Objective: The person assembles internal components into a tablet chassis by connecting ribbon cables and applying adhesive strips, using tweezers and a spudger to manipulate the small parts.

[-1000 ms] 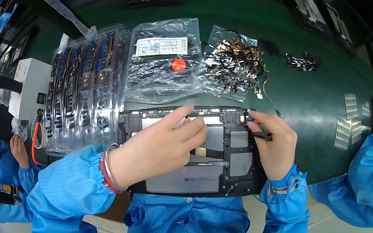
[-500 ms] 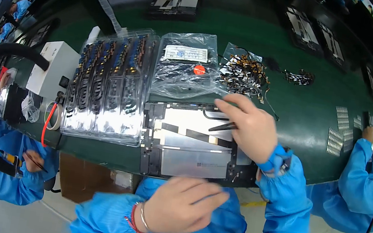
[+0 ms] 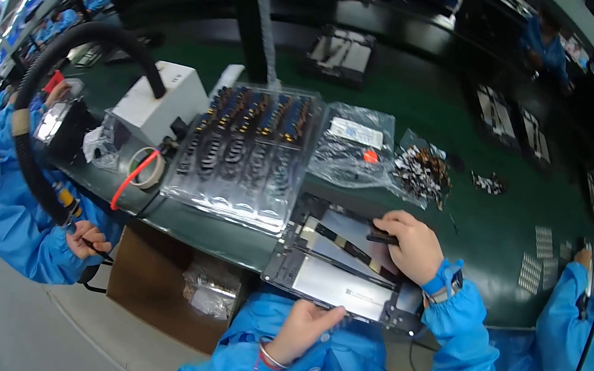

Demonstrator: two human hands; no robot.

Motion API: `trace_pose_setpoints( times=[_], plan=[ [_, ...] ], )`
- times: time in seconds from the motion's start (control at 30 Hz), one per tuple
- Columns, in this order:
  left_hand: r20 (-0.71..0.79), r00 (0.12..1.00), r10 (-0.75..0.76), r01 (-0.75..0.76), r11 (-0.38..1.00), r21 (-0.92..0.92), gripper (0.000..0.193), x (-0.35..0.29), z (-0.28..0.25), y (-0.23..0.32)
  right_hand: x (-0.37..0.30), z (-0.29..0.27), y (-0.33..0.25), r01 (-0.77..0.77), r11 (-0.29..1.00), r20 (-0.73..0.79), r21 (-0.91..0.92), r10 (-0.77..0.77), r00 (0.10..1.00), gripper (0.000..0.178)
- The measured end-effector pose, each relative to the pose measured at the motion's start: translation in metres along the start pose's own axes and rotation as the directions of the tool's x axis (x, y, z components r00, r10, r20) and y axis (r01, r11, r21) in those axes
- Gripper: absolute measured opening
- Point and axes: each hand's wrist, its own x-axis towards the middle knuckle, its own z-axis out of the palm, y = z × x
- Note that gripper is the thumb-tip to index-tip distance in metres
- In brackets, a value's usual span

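An opened tablet (image 3: 342,283) lies at the table's front edge, its inside up, with silver battery panels, a dark strip across them and a black frame. My left hand (image 3: 300,334) is closed on the near edge of this tablet, thumb along the rim; some of its fingers are hidden. Over the tablet's far right part, my right hand (image 3: 416,251) grips black tweezers (image 3: 382,238), pointing left. Whether the tips touch the tablet I cannot tell.
Beyond the tablet are a clear tray of parts (image 3: 239,156), a plastic bag (image 3: 353,144) and a heap of small cables (image 3: 422,173). A white box with a black hose (image 3: 162,101) stands left. A carton (image 3: 163,281) sits below. Co-workers sit on both sides.
My left hand has come down from the air to the tablet's near edge. The tablet now lies at an angle. My right hand stays over it with the tweezers, and the view has shifted.
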Motion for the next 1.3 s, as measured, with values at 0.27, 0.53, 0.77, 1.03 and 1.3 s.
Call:
trace_pose_setpoints(
  times=[0.27, 0.53, 0.77, 1.03, 1.3],
  plan=[
    [0.062, 0.98, 0.19, -0.2, 0.929, 0.312, 0.044, -0.006, 0.082, 0.033, -0.037, -0.029, -0.026, 0.137, 0.829, -0.528, 0.541, 0.208, 0.823, 0.029],
    [0.544, 0.511, 0.666, -0.586, -0.193, 0.787, 0.057, -0.015, 0.106, 0.058, -0.082, -0.056, -0.015, 0.187, 0.806, -0.702, 0.561, 0.344, 0.623, 0.031],
    [0.562, 0.537, 0.63, -0.553, -0.24, 0.798, 0.061, -0.018, 0.108, 0.06, -0.082, -0.065, -0.023, 0.183, 0.835, -0.74, 0.519, 0.331, 0.586, 0.035],
    [0.152, 0.925, 0.348, -0.369, 0.919, 0.14, 0.028, 0.021, 0.086, 0.016, -0.028, -0.069, -0.029, -0.123, 0.991, -0.279, -0.06, 0.101, 0.955, 0.043],
    [-0.016, 0.999, -0.031, 0.02, 0.889, -0.458, 0.028, 0.035, 0.052, -0.02, 0.013, 0.001, -0.02, -0.097, 0.966, -0.023, -0.238, 0.094, 0.995, 0.039]
  ],
)
